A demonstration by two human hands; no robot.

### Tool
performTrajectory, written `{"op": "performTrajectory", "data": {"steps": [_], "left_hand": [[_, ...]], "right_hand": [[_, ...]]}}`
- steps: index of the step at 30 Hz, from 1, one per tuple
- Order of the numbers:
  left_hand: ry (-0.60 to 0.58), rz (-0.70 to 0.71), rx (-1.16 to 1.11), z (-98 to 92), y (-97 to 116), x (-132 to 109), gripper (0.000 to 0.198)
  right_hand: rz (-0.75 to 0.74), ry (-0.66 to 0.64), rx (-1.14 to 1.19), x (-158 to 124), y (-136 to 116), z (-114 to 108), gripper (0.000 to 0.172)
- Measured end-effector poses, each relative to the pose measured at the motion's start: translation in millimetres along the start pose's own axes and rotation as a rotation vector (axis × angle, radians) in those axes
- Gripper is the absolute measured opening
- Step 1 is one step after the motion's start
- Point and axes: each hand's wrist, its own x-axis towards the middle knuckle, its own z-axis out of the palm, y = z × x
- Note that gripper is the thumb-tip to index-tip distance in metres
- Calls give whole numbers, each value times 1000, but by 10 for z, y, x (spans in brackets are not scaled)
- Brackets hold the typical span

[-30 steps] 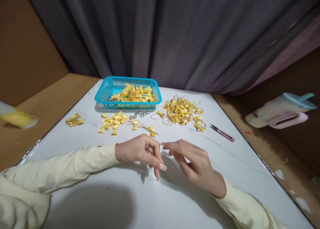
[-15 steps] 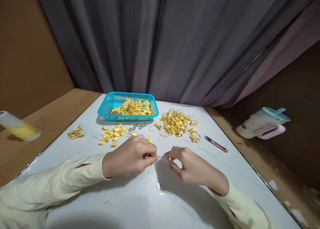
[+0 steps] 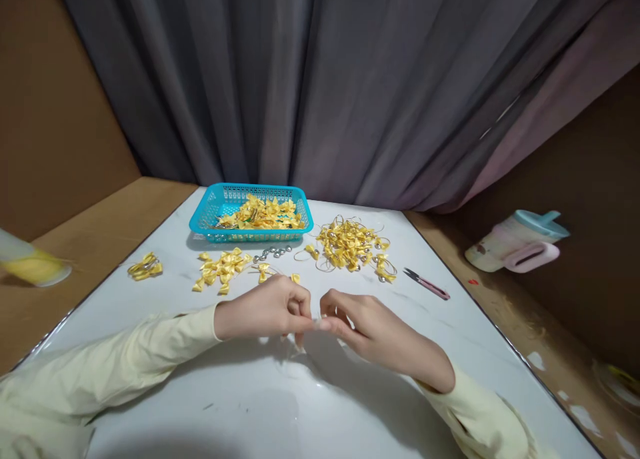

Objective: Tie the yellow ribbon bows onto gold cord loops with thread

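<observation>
Yellow bows are laid beyond the left hand and right hand, whose fingertips are held close together; whether anything is gripped cannot be determined. Farther out, more bows are contained in 1 blue basket.

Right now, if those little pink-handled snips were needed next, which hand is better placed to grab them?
Probably the right hand: the snips lie on its side of the table, while the left hand would likely have to reach across it. I can't tell whether either hand holds anything.
</observation>
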Motion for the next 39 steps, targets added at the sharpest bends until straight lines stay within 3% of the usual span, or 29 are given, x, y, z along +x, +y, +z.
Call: {"op": "performTrajectory", "data": {"steps": [7, 12, 18, 23, 28, 32, 36, 39], "left_hand": [[-6, 28, 69, 88, -43, 4, 31], [-2, 145, 213, 35, -9, -69, 26], [-84, 256, 190, 0, 14, -146, 18], [-177, 176, 115, 69, -19, -133, 13], [-122, 134, 10, 137, 79, -143, 21], [-64, 131, -58, 151, 128, -149, 25], [-14, 153, -35, 172, 113, -161, 26], [-7, 158, -25, 192, 100, -169, 27]], "right_hand": [[-187, 101, 51, 47, -1, 239, 21], [-350, 201, -120, 28, 19, 250, 14], [-360, 243, -404, -42, -134, 229, 31], [-347, 282, -321, -94, -213, 246, 33], [-326, 220, -59, -158, -149, 32, 47], [-237, 112, 1, -175, -110, -159, 41], [-202, 17, -32, -177, -168, -105, 30], [-203, 19, -59, -159, -187, 31, 16]]}}
